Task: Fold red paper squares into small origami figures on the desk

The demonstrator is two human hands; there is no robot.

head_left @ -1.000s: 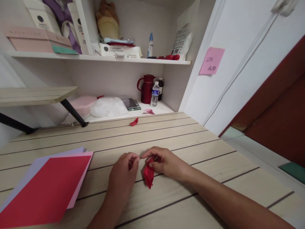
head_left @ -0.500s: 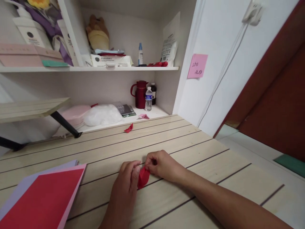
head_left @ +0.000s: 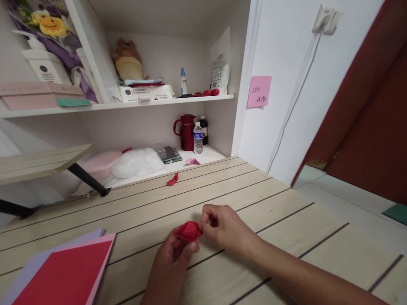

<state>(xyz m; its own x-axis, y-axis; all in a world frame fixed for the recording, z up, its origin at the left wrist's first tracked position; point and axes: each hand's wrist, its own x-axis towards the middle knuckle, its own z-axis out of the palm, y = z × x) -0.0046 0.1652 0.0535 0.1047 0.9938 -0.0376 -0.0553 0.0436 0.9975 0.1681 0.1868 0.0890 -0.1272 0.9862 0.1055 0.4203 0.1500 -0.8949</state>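
Note:
A small folded red paper boat (head_left: 188, 231) is held between my two hands, just above the slatted-pattern table (head_left: 222, 186). My left hand (head_left: 173, 258) grips its left end and underside, the thumb in front and the fingers behind. The right end is pinched between the thumb and index finger of my right hand (head_left: 221, 224). Farther back on the table lies another small folded red paper piece (head_left: 172, 179). To my left is a stack of coloured paper sheets (head_left: 63, 271), red on top with pink and lilac beneath.
A black-legged wooden riser (head_left: 44, 161) stands at the left. Behind the table, a white shelf (head_left: 216, 153) bears a dark red jug (head_left: 187, 132), a water bottle (head_left: 197, 137), a white plastic bag (head_left: 138, 163) and a folded pink paper (head_left: 192, 162).
The red paper boat has been lifted and turned from upright to lying lengthwise between my hands. My left hand has shifted its hold underneath it. The camera view has tilted slightly.

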